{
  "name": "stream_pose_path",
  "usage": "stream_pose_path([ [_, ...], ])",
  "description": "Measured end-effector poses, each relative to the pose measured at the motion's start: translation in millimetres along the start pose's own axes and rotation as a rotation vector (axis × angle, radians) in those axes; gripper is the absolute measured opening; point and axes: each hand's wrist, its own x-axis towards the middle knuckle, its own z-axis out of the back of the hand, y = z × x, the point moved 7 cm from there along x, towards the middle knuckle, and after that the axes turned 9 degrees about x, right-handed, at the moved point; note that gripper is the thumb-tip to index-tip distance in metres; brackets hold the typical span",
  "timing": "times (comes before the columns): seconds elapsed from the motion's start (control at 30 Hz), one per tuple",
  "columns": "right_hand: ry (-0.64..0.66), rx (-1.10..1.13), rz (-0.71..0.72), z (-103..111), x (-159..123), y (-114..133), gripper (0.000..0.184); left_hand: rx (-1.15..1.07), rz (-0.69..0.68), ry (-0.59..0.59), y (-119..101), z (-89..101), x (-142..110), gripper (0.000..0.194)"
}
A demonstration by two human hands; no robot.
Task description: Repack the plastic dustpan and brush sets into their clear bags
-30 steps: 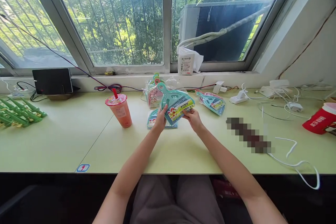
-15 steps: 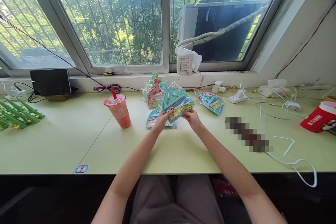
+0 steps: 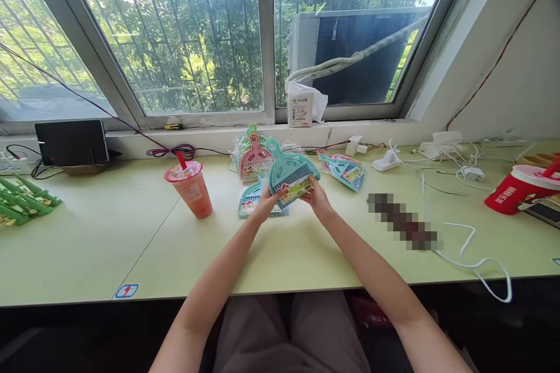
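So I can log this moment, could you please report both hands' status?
Left hand and right hand gripping teal dustpan set; similar pack beneath, on table; nothing visibly blocking hands.

The dustpan (image 3: 286,168) is teal, its label (image 3: 297,189) yellow-green.

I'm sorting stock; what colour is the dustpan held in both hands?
The dustpan is teal; head view.

head camera | above near side | forward-down over table (image 3: 284,259) (window (image 3: 188,41) up top) | fairly near
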Motion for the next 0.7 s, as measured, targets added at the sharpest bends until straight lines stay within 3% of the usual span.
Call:
stream_pose_path([
  [0.27, -0.055, -0.033, -0.021, 6, 5, 5, 0.029, -0.012, -0.001, 0.05, -6, -12.6, -4, 0.074],
  [0.37, 0.014, -0.025, -0.049, -3, 4, 7, 0.026, -0.058, 0.029, -0.027, -5, -7.0, -4, 0.07],
  [0.53, 0.293, -0.012, -0.011, -23, -3, 7, 0.02, -0.209, 0.205, -0.162, 4, 8.2, -4, 0.066],
  [0.7, 0.244, -0.006, 0.079, -15, 0, 2, 0.028, -0.138, 0.296, -0.107, 5, 5.2, -8, 0.063],
])
